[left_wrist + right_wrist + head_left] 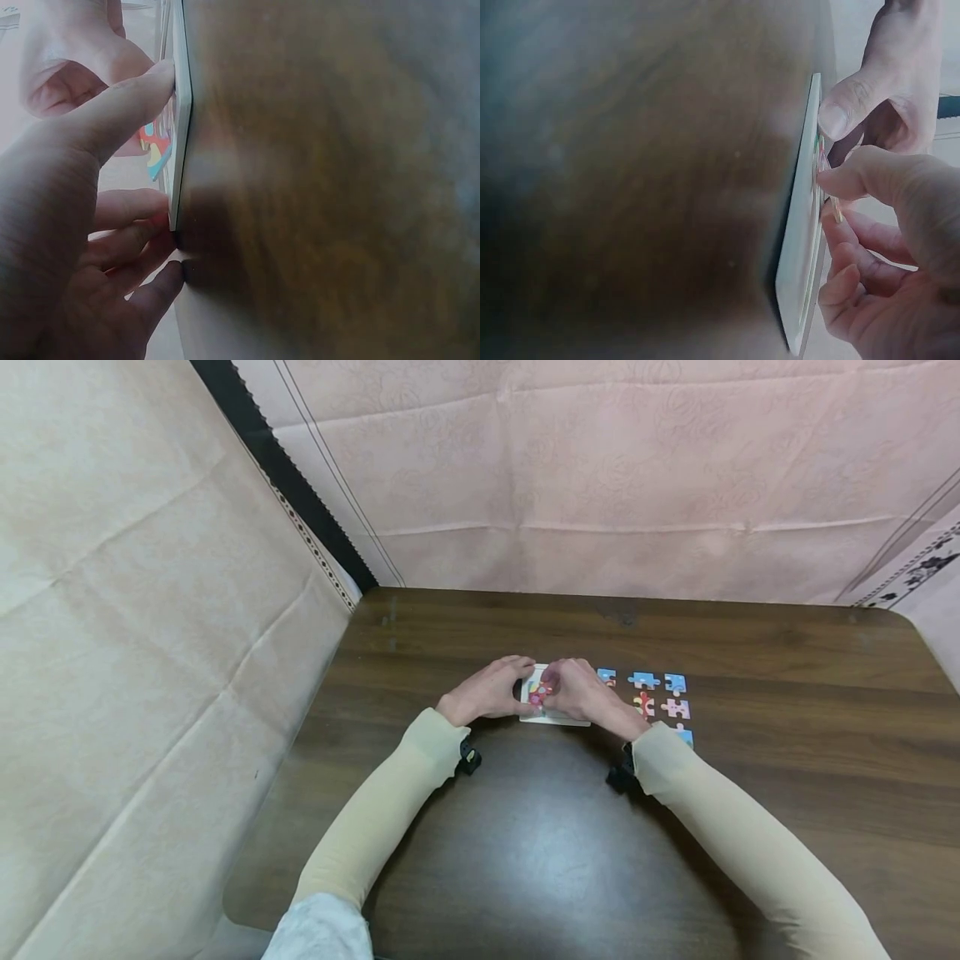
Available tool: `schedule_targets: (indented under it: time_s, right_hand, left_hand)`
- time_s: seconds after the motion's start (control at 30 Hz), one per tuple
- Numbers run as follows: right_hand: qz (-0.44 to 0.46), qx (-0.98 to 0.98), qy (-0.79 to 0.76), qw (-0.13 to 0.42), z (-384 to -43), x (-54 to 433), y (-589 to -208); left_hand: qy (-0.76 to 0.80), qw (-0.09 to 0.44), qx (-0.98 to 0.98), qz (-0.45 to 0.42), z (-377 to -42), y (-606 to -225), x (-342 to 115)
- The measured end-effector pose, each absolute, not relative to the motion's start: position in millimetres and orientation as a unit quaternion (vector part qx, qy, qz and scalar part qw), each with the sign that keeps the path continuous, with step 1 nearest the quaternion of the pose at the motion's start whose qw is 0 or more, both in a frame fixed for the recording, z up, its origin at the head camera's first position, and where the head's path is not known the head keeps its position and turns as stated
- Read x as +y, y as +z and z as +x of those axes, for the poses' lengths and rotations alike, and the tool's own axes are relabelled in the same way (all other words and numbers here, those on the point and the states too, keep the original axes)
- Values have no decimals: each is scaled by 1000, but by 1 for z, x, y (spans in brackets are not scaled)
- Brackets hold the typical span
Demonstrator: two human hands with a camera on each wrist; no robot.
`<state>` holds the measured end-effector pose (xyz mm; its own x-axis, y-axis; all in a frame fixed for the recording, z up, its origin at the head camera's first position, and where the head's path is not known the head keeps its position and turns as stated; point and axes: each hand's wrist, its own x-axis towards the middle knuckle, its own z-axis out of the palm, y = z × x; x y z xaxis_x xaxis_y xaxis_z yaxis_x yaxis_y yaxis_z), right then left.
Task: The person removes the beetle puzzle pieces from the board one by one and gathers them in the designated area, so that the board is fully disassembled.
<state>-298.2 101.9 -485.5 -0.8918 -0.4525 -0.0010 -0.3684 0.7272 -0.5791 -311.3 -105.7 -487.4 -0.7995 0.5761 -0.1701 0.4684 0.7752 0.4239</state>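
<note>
A thin white puzzle tray (pixel 558 721) lies on the table, with joined red and multicoloured pieces (pixel 537 695) at its left side. My left hand (pixel 491 689) holds the tray's left end, its thumb (pixel 139 97) on the near rim and its fingers towards the far side. Over the middle of the tray is my right hand (pixel 583 692). In the right wrist view its thumb and forefinger pinch a small puzzle piece (pixel 837 213), mostly hidden by the fingers, close over the tray's surface. The right hand covers much of the tray in the head view.
To the right of the tray, loose pieces lie in rows: a blue one (pixel 643 680), another blue one (pixel 675 683), a red one (pixel 643 703) and a pink one (pixel 676 708). My right forearm partly covers the nearest row. Pale cloth (pixel 600 485) hangs behind the brown table (pixel 480 618).
</note>
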Motion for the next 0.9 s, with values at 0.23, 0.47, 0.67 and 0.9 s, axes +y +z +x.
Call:
schedule_targets:
  time_s: [0.23,0.47,0.67,0.9]
  right_hand:
    - [-213,925,-307,65,-294,114,-485]
    - [-205,925,-317,50,-287,134,-484]
    - [-187,927,-322,48,-279,153,-483]
    - [-169,930,-323,43,-273,173,-485]
  left_hand:
    - [183,153,932,273,-310,-488,-104]
    - [184,156,932,269,-310,-488,-104]
    - [186,168,932,260,-311,-489,-105]
    - [191,171,931,259,-310,-488,-105]
